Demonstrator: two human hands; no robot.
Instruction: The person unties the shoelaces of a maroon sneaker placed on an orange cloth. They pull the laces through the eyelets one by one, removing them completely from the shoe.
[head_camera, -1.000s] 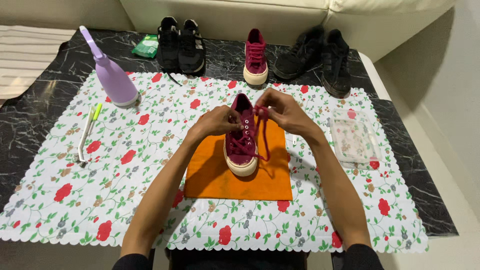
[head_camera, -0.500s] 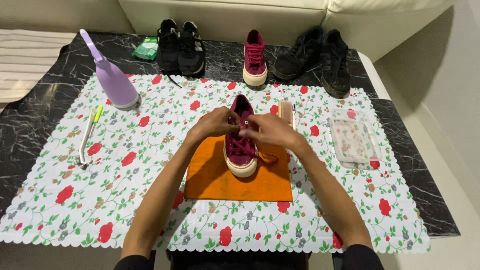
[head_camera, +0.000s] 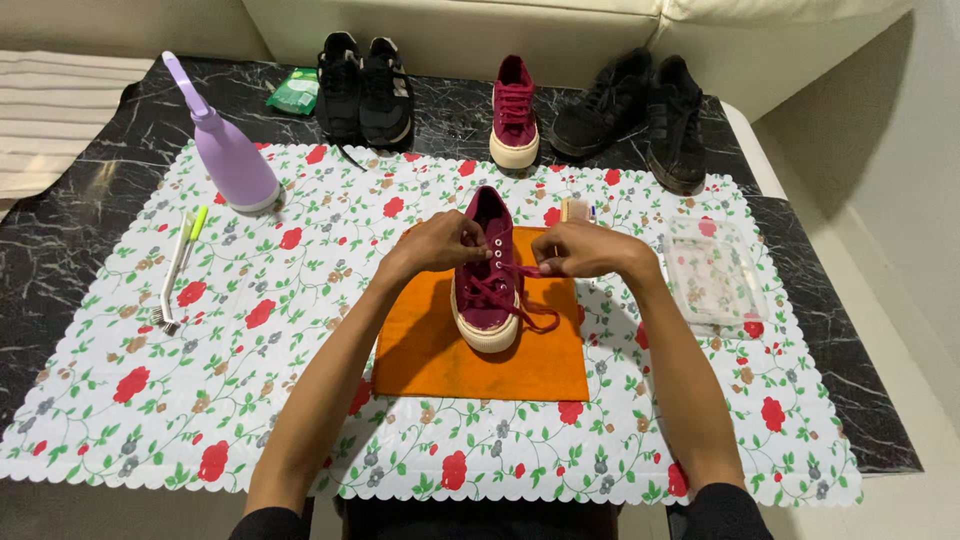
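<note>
Maroon sneaker (head_camera: 487, 280) sits toe toward the person on an orange cloth (head_camera: 480, 350), at the centre of a floral table mat (head_camera: 250, 380). Laces partly threaded; a loose loop trails off the shoe's right side onto the cloth.

Left hand (head_camera: 437, 245) rests on the shoe's left upper edge near the eyelets, fingers curled against it. Right hand (head_camera: 590, 250) is just right of the shoe, fingertips pinched on the maroon lace (head_camera: 528, 271), which runs taut from the eyelets. Hands apart, the shoe between them.

Just behind the right hand: a small brush with a wooden back (head_camera: 577, 210), mostly hidden. Right of it, a clear plastic container (head_camera: 715, 270) on the mat. On the mat's left side: a thin brush with a green and white handle (head_camera: 178, 268); farther back, a lilac spray bottle (head_camera: 230, 150).

Far edge, on the dark marble tabletop (head_camera: 60, 240): a pair of black sneakers (head_camera: 365, 90), a green packet (head_camera: 293, 92) left of them, a second maroon sneaker (head_camera: 514, 110), and another pair of black shoes (head_camera: 640, 115). Pale sofa (head_camera: 500, 30) beyond.
</note>
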